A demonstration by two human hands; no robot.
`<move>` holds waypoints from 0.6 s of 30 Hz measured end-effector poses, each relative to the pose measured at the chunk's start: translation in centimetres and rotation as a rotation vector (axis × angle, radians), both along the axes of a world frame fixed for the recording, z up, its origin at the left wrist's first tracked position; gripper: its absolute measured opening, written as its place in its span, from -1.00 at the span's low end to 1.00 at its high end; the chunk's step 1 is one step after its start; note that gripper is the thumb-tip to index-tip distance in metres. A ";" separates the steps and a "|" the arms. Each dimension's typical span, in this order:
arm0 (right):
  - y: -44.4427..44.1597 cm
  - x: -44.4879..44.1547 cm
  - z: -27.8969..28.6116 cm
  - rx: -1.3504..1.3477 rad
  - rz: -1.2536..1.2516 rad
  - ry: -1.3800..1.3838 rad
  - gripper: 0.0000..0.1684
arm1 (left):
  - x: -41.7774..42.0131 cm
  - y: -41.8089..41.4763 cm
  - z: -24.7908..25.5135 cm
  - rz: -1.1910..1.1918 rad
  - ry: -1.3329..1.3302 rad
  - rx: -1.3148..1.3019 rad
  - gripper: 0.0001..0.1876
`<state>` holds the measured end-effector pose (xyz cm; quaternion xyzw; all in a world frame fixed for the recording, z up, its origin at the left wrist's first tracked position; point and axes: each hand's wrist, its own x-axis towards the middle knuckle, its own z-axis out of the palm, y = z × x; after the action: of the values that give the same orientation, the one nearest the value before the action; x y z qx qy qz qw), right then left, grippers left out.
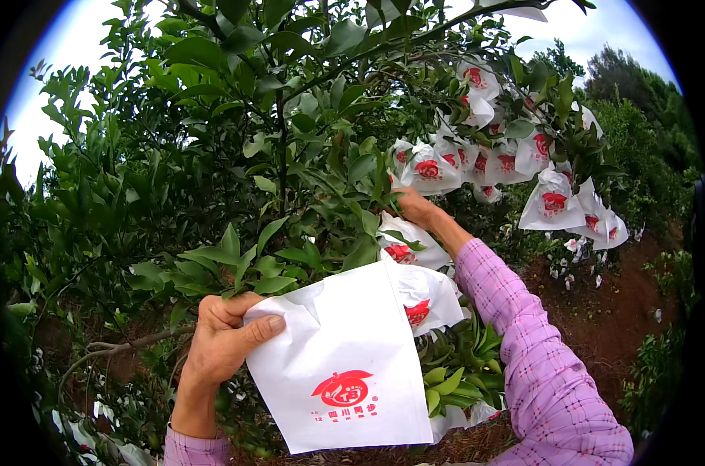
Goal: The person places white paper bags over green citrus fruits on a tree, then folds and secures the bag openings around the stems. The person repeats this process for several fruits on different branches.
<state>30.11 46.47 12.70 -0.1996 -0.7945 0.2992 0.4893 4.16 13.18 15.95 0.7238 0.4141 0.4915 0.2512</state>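
Observation:
My left hand point(227, 335) pinches the upper left corner of a white paper fruit bag point(340, 355) between thumb and fingers. The bag hangs flat before me, with a red printed emblem and writing low on its front. My right hand point(415, 208) reaches into the foliage of a fruit tree point(305, 192); its fingertips are hidden by leaves, so whether they hold anything does not show. Just below that wrist hang a bag wrapped around something on the branch point(413, 244) and a second wrapped bag point(425, 297), partly behind the flat one.
Several more white bags point(428, 169) hang in a cluster at the upper right. Leafy twigs point(259, 262) stand close above my left hand. A bare branch point(125, 345) curves out at the lower left. Reddish soil point(597, 309) slopes away on the right.

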 end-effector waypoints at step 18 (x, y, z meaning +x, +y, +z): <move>-1.1 11.4 5.2 -0.202 0.615 0.458 -0.61 | 8.9 17.6 4.5 -0.462 -0.188 -0.274 -0.79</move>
<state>41.55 45.39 17.86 0.0724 -0.6542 0.5451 0.5193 13.01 30.79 20.43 0.7095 0.2755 0.4256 0.4895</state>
